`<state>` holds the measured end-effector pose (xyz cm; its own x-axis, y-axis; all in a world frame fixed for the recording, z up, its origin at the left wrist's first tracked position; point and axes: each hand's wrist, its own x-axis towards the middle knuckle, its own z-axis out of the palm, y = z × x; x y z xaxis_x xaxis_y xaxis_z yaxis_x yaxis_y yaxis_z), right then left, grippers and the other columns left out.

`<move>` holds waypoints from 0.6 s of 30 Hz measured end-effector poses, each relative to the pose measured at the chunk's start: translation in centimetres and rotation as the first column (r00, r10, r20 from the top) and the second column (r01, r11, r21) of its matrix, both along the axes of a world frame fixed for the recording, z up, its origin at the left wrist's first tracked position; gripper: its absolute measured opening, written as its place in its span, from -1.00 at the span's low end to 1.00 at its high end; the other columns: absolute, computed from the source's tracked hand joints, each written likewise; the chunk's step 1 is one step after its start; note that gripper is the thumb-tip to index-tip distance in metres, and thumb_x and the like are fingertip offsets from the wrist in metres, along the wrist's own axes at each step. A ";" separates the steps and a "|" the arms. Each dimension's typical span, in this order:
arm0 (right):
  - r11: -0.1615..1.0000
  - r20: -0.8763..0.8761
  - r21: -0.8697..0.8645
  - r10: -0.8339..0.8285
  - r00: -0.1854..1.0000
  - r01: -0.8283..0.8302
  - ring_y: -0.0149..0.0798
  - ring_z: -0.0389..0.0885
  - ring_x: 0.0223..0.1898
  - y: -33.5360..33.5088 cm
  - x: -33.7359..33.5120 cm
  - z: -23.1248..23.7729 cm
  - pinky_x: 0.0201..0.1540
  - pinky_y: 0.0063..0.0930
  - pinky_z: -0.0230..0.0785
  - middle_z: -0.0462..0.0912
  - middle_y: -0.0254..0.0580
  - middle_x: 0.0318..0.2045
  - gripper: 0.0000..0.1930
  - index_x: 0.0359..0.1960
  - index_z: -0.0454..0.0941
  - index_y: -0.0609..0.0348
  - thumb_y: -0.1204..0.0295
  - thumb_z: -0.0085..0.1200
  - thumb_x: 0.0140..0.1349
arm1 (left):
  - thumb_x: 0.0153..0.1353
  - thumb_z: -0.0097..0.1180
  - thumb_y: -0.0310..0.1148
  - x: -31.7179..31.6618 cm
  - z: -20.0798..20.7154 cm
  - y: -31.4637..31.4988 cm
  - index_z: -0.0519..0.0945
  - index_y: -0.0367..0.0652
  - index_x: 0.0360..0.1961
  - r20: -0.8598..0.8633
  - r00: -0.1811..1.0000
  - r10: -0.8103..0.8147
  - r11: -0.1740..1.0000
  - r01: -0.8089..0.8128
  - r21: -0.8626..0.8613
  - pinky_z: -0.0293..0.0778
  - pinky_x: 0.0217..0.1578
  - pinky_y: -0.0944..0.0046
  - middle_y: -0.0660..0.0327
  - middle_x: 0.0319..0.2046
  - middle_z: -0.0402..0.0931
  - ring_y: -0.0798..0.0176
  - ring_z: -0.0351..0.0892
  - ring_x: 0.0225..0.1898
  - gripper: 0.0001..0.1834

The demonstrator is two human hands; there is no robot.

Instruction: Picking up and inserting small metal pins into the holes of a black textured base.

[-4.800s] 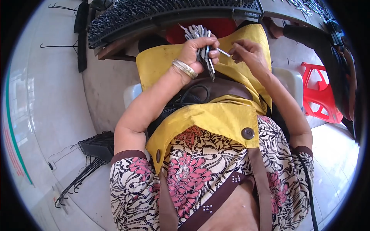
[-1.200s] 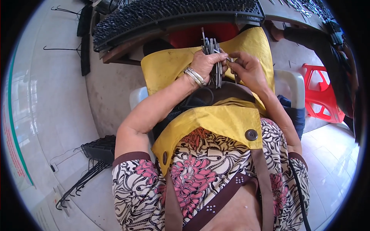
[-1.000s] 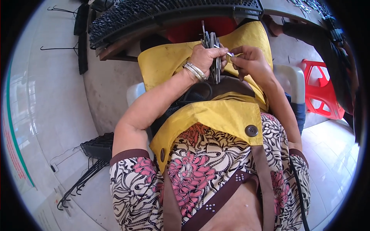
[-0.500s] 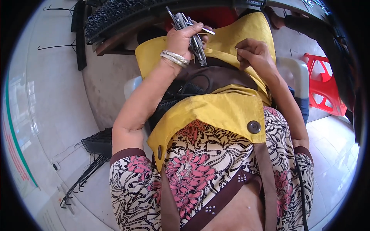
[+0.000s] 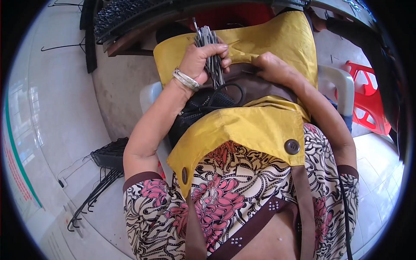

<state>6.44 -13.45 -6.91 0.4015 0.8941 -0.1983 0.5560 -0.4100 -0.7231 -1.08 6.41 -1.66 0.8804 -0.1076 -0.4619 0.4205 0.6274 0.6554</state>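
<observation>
A bundle of thin, dark and silvery metal strips [image 5: 212, 68] is clasped in my left hand [image 5: 194, 60], with the thumb and fingers wrapped round it. The strips stand roughly upright over my lap, their ends sticking out above and below the grip. My right hand [image 5: 274, 68] is a short way to the right, its fingers curled inward at the brown inner part of the yellow apron [image 5: 281, 32]. Anything inside those fingers is hidden. Below the bundle, a black perforated item with a loop [image 5: 195, 113] lies in my lap.
A long black rack packed with small metal pieces [image 5: 125, 19] runs along the far left. Pale chair arms [image 5: 344, 89] flank me. To the right are a red plastic stool [image 5: 370, 102] and another person's dark sleeve [image 5: 355, 32]. Black hooked rods [image 5: 93, 195] are at lower left.
My left hand has turned the bundle more upright and shifted slightly left and down. The right hand has moved slightly left and down, its fingers turned inward against the apron.
</observation>
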 end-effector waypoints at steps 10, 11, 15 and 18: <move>0.988 -0.311 -0.020 -0.150 0.939 0.152 -0.30 0.48 -0.58 -0.8 1.4 1.6 -0.50 -0.47 0.30 0.53 -0.15 -0.62 -0.84 -0.47 0.51 0.34 0.58 0.06 -0.18 | -0.05 0.10 -0.57 0.3 0.4 -1.1 0.40 -0.22 -0.42 -0.007 1.000 0.000 0.999 0.000 0.050 0.31 -0.67 0.34 0.21 -0.64 0.36 0.34 0.36 -0.65 -0.84; 0.988 -0.303 -0.017 -0.150 0.941 0.152 -0.30 0.48 -0.58 -1.1 1.5 2.1 -0.50 -0.47 0.30 0.53 -0.15 -0.62 -0.84 -0.47 0.51 0.34 0.58 0.06 -0.18 | -0.05 0.11 -0.57 0.5 0.3 -1.3 0.40 -0.22 -0.43 -0.004 1.000 0.011 0.998 -0.011 0.061 0.31 -0.67 0.35 0.21 -0.64 0.36 0.34 0.35 -0.67 -0.85; 0.918 -0.585 0.040 -0.299 0.754 0.395 -0.56 0.37 -0.64 -1.6 1.2 3.3 -0.60 -0.71 0.16 0.49 -0.35 -0.65 -0.87 -0.48 0.51 0.34 0.56 0.09 -0.13 | -0.07 0.13 -0.57 1.5 -0.2 -2.1 0.42 -0.25 -0.41 0.024 0.999 0.032 0.985 -0.035 0.172 0.32 -0.68 0.37 0.21 -0.61 0.40 0.34 0.38 -0.67 -0.83; 0.844 -0.730 -0.003 -0.368 0.575 0.536 -0.57 0.33 -0.68 -1.5 0.6 4.1 -0.65 -0.73 0.10 0.47 -0.35 -0.67 -0.89 -0.49 0.50 0.34 0.57 0.09 -0.10 | -0.07 0.15 -0.56 1.5 -0.8 -2.6 0.44 -0.26 -0.40 -0.023 1.000 0.012 0.980 -0.007 0.197 0.32 -0.68 0.38 0.22 -0.60 0.42 0.36 0.38 -0.67 -0.82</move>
<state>7.07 -14.93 -2.81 0.5880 0.6843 -0.4313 -0.3465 -0.2688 -0.8987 0.38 3.83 -2.46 0.8694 -0.0041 -0.4941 0.4321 0.4916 0.7561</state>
